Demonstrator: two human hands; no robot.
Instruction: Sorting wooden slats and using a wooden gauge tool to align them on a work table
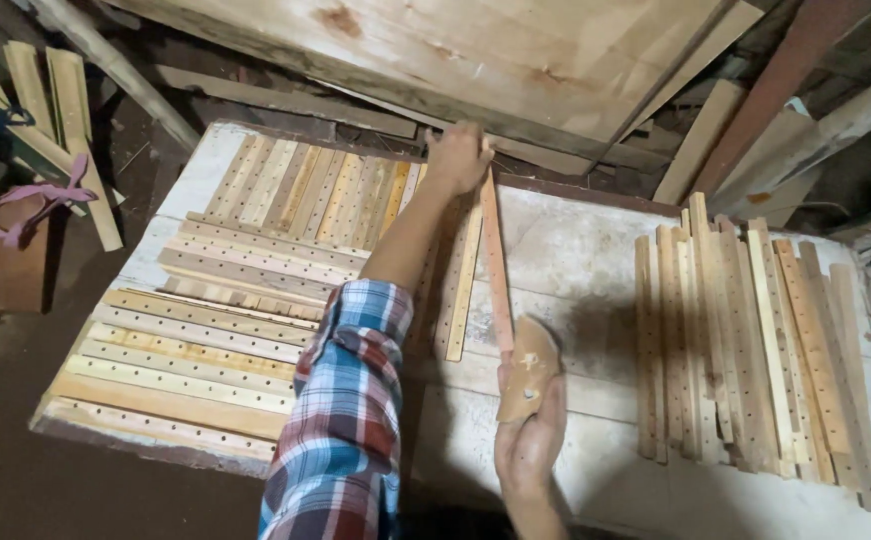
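We stand in a woodworking shop: drilled wooden slats (746, 340) lie in rows on a worn white table (576, 250), with planks (436, 50) and offcuts (46, 110) stacked around.

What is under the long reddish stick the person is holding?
Under the reddish wood strip lies the white worktable. The left hand pins its far end; the right hand presses a brown sanding block on its near end, hiding that part.
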